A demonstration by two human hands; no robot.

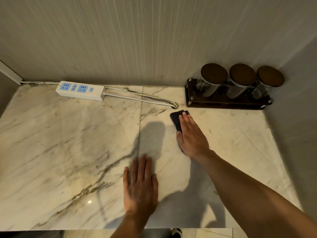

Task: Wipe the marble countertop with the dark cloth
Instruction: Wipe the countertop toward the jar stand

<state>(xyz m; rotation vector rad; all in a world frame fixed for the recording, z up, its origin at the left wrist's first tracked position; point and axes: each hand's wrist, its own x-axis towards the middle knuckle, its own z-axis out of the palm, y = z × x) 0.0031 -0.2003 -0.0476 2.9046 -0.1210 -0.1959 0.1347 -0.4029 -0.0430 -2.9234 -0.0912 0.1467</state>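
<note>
The marble countertop point(68, 143) is cream with grey-brown veins and fills most of the view. A dark folded cloth point(176, 118) lies on it toward the back right, just in front of the cable hole. My right hand point(191, 134) lies flat on top of the cloth with fingers stretched out, covering most of it; only the far and left edges of the cloth show. My left hand point(140, 184) rests palm-down on the bare marble near the front edge, fingers together, holding nothing.
A white and blue power strip point(79, 90) lies at the back left, its cables point(142, 98) running into a hole in the countertop. A dark wooden rack point(223, 104) with three glass jars point(241, 81) stands in the back right corner. Walls close the back and right.
</note>
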